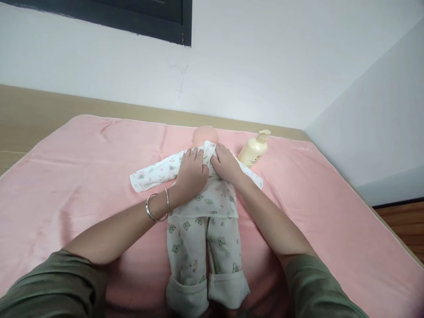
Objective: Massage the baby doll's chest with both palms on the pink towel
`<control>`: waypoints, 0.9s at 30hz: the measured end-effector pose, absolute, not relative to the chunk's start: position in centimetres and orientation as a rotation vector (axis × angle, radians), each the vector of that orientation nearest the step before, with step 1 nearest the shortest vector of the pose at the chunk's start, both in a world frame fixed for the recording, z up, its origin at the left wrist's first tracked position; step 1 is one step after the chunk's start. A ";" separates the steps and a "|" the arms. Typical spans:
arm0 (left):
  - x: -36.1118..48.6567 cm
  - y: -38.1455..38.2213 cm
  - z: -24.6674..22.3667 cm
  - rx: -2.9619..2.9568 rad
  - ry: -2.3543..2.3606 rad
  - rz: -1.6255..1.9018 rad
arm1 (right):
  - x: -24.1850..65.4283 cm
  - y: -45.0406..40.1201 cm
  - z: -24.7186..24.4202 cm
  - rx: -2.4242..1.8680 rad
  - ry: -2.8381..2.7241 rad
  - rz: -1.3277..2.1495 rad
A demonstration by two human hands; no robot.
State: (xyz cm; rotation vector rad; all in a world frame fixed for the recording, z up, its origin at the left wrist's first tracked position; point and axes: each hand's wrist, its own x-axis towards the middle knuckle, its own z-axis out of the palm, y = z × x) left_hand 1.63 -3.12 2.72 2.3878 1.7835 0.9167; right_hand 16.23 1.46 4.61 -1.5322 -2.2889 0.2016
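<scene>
Positioning the neckline of the printed long-sleeved top (217, 198) on the baby doll (204, 135) appears to be the step in hand. The doll lies lengthwise on the pink mat (99, 159), head away from the wearer, with matching trousers (190, 245) below the top. The left hand (193, 173) rests on the upper chest, fingers close together; the right hand (228, 164) is narrow at the collar, thumb near the fingertips. Whether either hand pinches cloth cannot be told. The next move likely calls for aligning the collar evenly, clear of the pump bottle (253, 151) beside the right sleeve.
</scene>
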 end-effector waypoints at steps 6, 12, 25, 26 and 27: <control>-0.7 0.6 3.4 2.058 1.746 0.857 | 14.0 -3.0 4.3 -1.536 -2.347 -0.045; 0.0 -0.9 3.1 2.319 1.808 0.834 | 14.4 -1.5 4.4 -1.598 -2.290 0.095; -0.4 -0.2 3.8 2.195 1.760 0.785 | 14.2 -2.1 4.1 -1.610 -2.263 0.023; -0.6 0.1 3.9 2.139 1.743 0.787 | 13.9 -2.8 4.1 -1.600 -2.260 -0.002; -0.8 0.4 4.0 2.107 1.730 0.794 | 13.6 -3.3 4.0 -1.590 -2.258 -0.013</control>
